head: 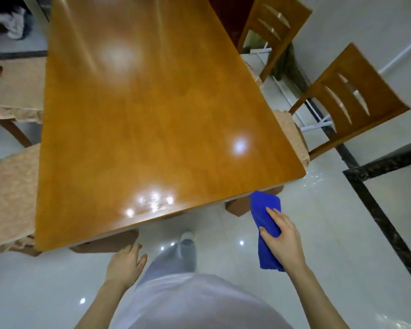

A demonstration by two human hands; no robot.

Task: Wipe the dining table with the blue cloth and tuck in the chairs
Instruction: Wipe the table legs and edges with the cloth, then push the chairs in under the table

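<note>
A person at the near end of the dining table (pixel 152 115) grips the blue cloth (pixel 263 210) in the right hand (pixel 282 241), lower right, just off the tabletop; the left hand (pixel 124 264) hangs loose and empty. Long, overlapping flat strokes would serve best here.

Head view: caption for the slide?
Person facing the dining table: right hand grips the blue cloth off its corner, left hand open by the edge, chairs on both sides.
</note>
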